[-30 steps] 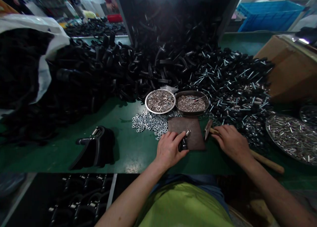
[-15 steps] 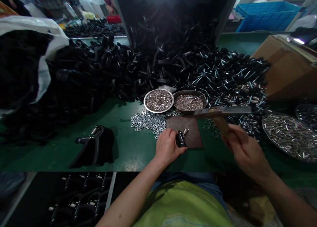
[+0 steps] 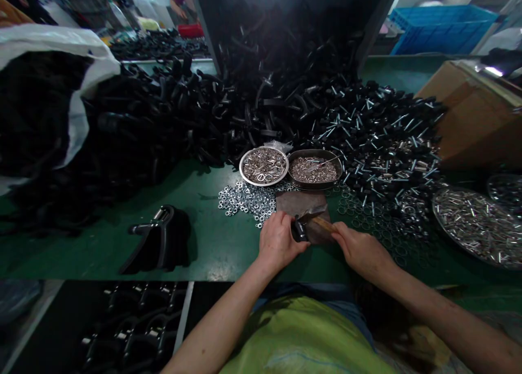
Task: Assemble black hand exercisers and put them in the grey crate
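Observation:
My left hand (image 3: 278, 242) is closed round a small black part (image 3: 300, 232) and steadies it on a dark square pad (image 3: 297, 202) near the front edge of the green table (image 3: 212, 243). My right hand (image 3: 359, 249) grips the wooden handle of a hammer (image 3: 316, 219). The metal head of the hammer rests down on the black part, just right of my left fingers.
Behind the pad stand a round dish of metal rings (image 3: 263, 166) and a dark dish of small metal bits (image 3: 315, 169), with loose nuts (image 3: 242, 198) beside them. Heaps of black handles (image 3: 171, 113) and bolted knobs (image 3: 379, 129) fill the back. A cardboard box (image 3: 477, 113) and a tray of pins (image 3: 475, 224) lie right.
My right hand picked the hammer up off the table, raised it, and has now brought its head down onto the black part. My left hand stayed on the part.

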Tool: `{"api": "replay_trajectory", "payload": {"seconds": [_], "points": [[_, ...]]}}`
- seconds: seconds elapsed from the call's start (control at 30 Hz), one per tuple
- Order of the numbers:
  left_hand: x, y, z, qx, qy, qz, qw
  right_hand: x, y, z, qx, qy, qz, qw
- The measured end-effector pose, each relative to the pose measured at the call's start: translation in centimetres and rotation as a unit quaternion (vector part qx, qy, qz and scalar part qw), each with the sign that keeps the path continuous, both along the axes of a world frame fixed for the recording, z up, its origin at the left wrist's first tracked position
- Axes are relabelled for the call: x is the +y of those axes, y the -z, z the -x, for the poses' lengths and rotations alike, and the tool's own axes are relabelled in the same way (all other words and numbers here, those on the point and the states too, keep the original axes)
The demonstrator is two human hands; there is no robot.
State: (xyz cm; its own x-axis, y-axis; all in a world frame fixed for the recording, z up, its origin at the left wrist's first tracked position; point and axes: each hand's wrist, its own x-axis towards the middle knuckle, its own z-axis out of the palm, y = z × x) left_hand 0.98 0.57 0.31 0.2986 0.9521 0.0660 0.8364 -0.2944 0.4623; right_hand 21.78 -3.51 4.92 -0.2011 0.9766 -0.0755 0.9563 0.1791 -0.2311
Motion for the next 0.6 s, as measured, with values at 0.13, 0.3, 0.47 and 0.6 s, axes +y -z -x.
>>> {"api": "replay_trajectory", "payload": {"seconds": [0.13,0.3,0.47,0.6], "points": [[0.0,0.0,0.0,-0.002,0.004,-0.001,1.0,0.2,1.9,-1.4,-0.052,0.045,-0.034,0.997],[0.0,0.0,0.0,-0.046,-0.019,0.014,0.999,0.5,4.1,-5.8,-0.14,0.112,-0.169,0.969],[-0.3,-0.8,-0.4,-0.234,-0.152,0.093,0.956,1.6,4.3,-4.5,-0.059,0.077,-0.192,0.977],[-1.5,-2.2,-1.0,-0.321,-0.145,0.146,0.924,2.2,2.7,1.7,0.178,-0.012,-0.121,0.977]]}}
